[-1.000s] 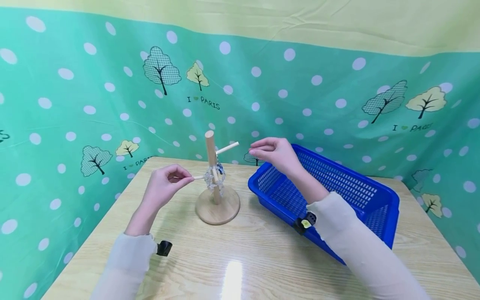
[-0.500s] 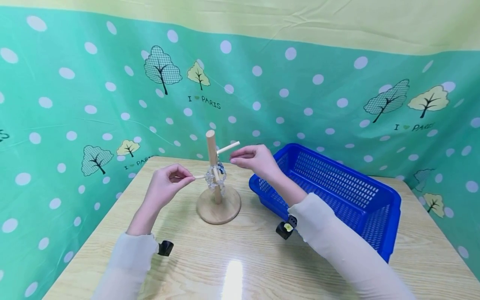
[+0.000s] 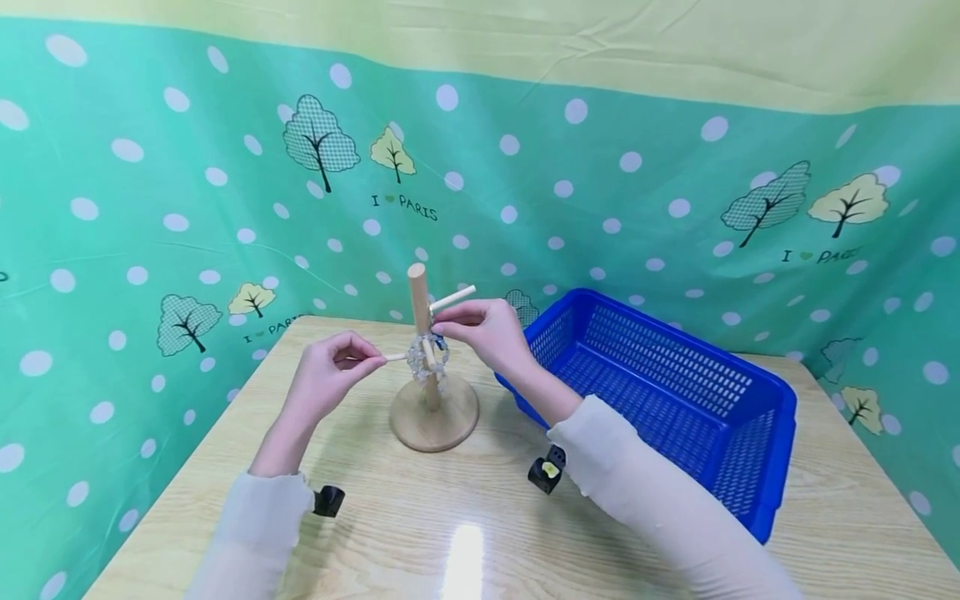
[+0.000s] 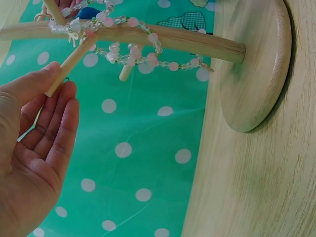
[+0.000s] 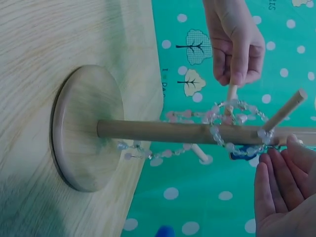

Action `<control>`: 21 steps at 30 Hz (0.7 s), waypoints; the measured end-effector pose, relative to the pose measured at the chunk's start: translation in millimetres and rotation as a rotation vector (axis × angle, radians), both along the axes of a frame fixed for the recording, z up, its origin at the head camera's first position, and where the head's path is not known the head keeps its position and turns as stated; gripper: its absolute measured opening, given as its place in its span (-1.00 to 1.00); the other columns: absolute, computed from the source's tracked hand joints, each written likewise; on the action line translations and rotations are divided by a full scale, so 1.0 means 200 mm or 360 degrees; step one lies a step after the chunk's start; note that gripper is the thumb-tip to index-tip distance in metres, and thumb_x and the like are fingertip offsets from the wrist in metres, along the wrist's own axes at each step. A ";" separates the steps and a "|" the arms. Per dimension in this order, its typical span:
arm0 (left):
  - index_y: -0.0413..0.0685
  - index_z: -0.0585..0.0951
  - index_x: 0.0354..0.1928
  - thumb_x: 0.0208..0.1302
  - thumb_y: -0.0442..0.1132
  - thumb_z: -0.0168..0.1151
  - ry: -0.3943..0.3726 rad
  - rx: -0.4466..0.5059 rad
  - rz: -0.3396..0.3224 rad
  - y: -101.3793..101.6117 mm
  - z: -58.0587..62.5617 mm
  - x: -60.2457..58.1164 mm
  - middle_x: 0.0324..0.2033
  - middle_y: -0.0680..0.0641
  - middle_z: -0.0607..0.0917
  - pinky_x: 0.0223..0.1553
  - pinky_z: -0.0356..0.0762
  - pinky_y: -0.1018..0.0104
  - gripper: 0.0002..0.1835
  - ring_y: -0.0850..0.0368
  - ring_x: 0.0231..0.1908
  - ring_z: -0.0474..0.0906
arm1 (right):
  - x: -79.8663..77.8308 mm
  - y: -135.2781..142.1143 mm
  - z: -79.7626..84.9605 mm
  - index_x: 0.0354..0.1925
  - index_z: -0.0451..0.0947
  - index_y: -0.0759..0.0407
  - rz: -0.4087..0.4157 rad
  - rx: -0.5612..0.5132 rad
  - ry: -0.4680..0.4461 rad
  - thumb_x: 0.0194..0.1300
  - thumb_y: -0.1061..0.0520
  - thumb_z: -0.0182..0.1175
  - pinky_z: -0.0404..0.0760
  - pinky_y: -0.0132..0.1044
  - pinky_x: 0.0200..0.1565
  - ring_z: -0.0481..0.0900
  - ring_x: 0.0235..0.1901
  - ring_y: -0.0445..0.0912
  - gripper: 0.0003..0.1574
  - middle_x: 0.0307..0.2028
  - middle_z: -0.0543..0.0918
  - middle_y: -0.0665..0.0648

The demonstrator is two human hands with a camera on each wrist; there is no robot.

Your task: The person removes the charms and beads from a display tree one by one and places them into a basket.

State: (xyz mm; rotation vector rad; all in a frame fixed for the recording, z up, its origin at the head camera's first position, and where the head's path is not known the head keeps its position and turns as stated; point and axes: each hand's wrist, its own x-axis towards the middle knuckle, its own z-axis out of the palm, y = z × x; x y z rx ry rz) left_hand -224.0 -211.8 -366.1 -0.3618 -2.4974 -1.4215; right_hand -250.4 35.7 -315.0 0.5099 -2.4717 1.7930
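Note:
A wooden peg stand with a round base stands upright on the table. Clear and pink beaded bracelets hang on its pegs around the post, and a dark blue piece shows behind it. With thumb and fingers, my left hand pinches the tip of the left peg. Near the upper right peg, my right hand has its thumb and fingers at a beaded bracelet beside the post and appears to pinch it; the exact contact is partly hidden.
To the right lies a blue plastic basket with perforated walls, partly behind my right forearm. A green dotted cloth hangs behind the wooden table.
My right hand has moved left and slightly down from above the basket to the bracelet at the post. My left hand stays on the peg tip.

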 end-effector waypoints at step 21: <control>-0.27 0.66 -0.27 0.25 -0.31 0.39 0.0019 0.0009 0.0005 0.00 0.01 0.00 -0.27 -0.25 0.74 -0.26 0.68 0.59 -0.86 0.46 -0.37 0.64 | 0.02 -0.04 -0.01 -0.29 0.77 0.19 -0.0196 0.0008 0.0333 0.20 0.16 0.43 0.74 -0.38 -0.25 0.76 -0.35 -0.12 -0.88 -0.31 0.81 0.14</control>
